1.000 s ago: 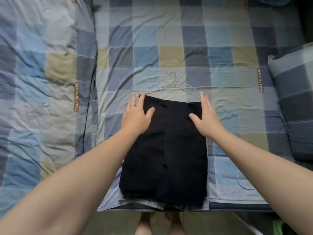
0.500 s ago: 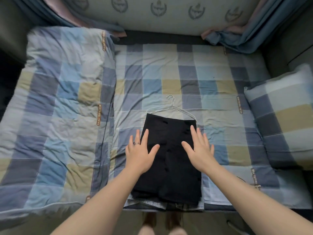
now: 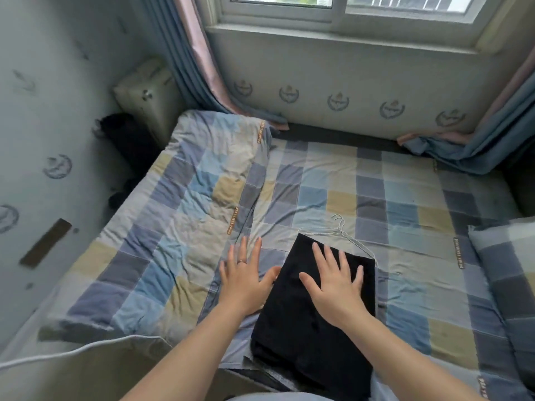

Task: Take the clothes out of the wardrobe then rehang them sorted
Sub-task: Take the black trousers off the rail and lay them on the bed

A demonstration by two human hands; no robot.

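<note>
I am pressing my flat right hand (image 3: 333, 287) on one folded black fabric pile (image 3: 307, 337); my left hand (image 3: 244, 280) (fingers spread too) is lying open just left of it.

Matt cloth and thin wire
Matt black cloth garment (image 3: 312, 328) under the right hand (image 3: 333, 287); thin pale metal wire hanger (image 3: 341, 233) just beyond it; creased, matt checked cloth sheet (image 3: 405, 227) beneath both.

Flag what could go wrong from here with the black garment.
The garment reaches the bed edge at its near end and may slide off. The hanger seems partly under its far end and could snag when lifted. The right hand lies flat over it, the left hand beside it; neither grips.
</note>
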